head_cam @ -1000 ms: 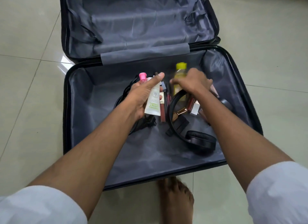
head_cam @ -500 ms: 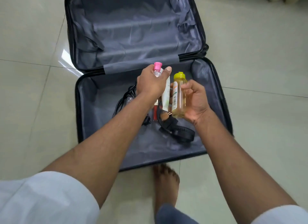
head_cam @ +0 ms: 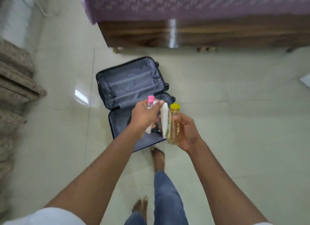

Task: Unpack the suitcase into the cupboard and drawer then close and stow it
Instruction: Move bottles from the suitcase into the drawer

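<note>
Yellow-capped bottle [head_cam: 174,124] gripped in right hand [head_cam: 186,132], pink-capped bottle [head_cam: 150,102] and white tube [head_cam: 164,120] in left hand [head_cam: 144,117] above open suitcase [head_cam: 132,92], so keep everything upright walking to the cupboard.

Glossy pale floor tiles [head_cam: 234,107], a wooden bed frame [head_cam: 201,33] under purple bedding [head_cam: 184,3], beige curtain folds [head_cam: 13,84] left.
</note>
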